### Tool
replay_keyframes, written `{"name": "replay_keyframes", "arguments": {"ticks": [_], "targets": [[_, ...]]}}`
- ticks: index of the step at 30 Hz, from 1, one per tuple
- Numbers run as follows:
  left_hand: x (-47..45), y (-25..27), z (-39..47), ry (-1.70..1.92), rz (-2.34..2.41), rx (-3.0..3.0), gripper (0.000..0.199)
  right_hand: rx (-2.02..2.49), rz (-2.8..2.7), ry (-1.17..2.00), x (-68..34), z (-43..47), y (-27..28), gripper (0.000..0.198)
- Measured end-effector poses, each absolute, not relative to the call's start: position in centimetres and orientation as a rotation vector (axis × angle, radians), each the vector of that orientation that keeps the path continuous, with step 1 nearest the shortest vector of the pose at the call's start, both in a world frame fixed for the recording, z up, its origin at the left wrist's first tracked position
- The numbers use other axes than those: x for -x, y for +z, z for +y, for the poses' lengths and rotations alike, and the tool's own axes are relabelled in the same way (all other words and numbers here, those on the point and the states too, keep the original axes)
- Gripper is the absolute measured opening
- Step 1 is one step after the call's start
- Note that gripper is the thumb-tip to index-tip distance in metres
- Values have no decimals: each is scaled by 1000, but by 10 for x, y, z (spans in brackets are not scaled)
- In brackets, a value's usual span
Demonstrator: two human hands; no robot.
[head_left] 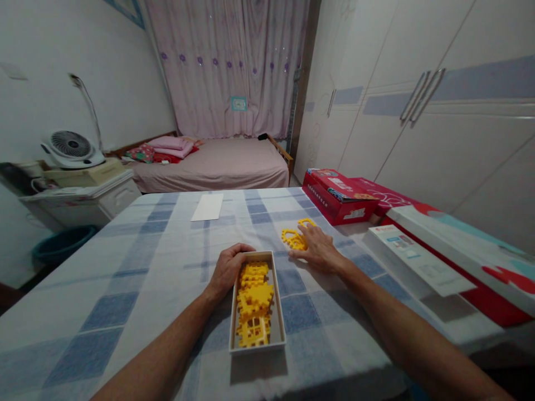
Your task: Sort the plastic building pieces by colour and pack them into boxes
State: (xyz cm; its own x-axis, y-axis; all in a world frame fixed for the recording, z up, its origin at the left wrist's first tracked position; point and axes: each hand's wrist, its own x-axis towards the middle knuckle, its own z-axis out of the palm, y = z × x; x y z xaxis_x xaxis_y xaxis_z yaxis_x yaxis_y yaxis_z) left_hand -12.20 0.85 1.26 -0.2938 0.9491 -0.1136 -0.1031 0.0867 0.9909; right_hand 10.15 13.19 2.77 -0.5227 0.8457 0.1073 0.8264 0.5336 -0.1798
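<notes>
A shallow white box (282, 328) lies lengthwise near the front of the table, tilted slightly toward me. Several yellow interlocking plastic pieces (256, 301) fill it, some with toothed edges and one like a window lattice. My left hand (229, 271) is closed on the box's far left corner, its thumb along the rim. To the right and beyond the box, my right hand (320, 249) has its thumb and fingers around a yellow plastic piece (293, 239) on the tablecloth. Another yellow loop-shaped piece (306, 221) shows just past those fingers, partly hidden.
A white card or box lid (208, 207) lies toward the table's far edge. On the right are a red box (340, 200), a long red-and-white box (468, 239) and a white printed box (420, 259). The checked tablecloth (159, 278) covers the table; a bed stands beyond.
</notes>
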Motion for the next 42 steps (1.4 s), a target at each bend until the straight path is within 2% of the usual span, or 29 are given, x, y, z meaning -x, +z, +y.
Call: {"name": "replay_keyframes", "arguments": {"ticks": [2,8,16,27,37,42], "targets": [[123,12,8,1379,1403,-914,21,1438,-2623,174,-104,135,23,80],[125,8,9,1366,1399,-919,22,1292,-2682,108,-101,128,24,57],[121,15,7,1384,1416,-925,20,1285,-2534,230,-110,136,26,49],[119,19,7,1388,1418,-904,20,986,-2283,296,-103,138,9,39],[123,14,6,1416,1466,-902,19,1053,-2168,315,-120,149,21,35],[121,16,6,1423,1472,-908,19,1035,-1984,543,-119,139,43,33]]}}
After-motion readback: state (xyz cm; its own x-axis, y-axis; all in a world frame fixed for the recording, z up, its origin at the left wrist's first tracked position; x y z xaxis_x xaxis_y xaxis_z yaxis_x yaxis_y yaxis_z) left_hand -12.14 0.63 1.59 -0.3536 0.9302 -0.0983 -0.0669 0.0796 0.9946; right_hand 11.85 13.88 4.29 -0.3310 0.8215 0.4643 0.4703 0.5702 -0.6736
